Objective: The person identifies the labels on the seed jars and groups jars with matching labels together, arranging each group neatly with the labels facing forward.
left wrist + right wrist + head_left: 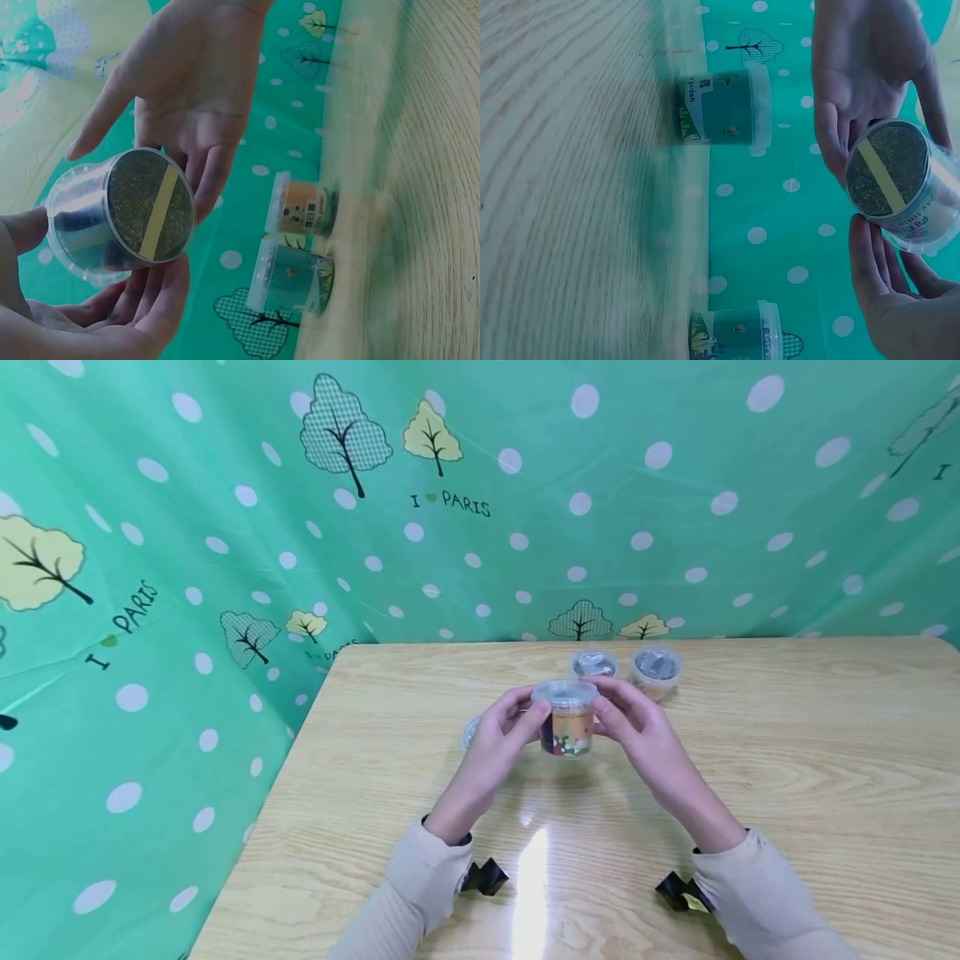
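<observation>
Wood-grain table (825, 735): beneath everything you hold.
Left hand (501, 739): you grip the lidded plastic tub (567, 727) from its left.
Right hand (639, 728): you grip its right, equally near.
Tub: between both hands, lid-to-base axis near upright.

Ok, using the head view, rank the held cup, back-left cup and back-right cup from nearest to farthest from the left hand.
1. Held cup: touching the left hand, on its right.
2. Back-left cup: behind the held cup, slightly right.
3. Back-right cup: also behind, farther right.
</observation>
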`<action>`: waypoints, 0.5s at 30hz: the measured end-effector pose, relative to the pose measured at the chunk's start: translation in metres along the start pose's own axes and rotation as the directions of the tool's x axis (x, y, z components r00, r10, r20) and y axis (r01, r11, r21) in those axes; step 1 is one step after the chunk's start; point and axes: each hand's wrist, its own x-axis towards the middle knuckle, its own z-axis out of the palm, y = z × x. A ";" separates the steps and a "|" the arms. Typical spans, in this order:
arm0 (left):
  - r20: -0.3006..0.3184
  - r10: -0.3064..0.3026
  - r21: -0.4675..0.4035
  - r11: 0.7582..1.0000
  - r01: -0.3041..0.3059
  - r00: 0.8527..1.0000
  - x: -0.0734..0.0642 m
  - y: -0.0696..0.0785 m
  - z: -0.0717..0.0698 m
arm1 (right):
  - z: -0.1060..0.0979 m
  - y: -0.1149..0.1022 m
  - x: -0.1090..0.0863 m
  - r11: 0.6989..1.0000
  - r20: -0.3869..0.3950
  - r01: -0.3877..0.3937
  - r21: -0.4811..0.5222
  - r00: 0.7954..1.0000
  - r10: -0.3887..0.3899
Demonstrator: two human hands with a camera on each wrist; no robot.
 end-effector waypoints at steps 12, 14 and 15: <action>0.009 0.002 0.014 1.000 -0.002 1.000 -0.002 0.000 0.005 | 0.002 -0.001 -0.003 1.000 -0.032 -0.001 0.005 1.000 0.001; -0.012 -0.002 0.029 1.000 0.002 1.000 -0.003 0.000 0.007 | 0.002 -0.001 -0.004 1.000 -0.046 -0.004 0.002 0.999 0.004; -0.019 -0.003 0.037 0.999 0.004 1.000 -0.003 0.000 0.007 | 0.003 -0.002 -0.004 1.000 -0.052 -0.003 0.004 0.999 0.004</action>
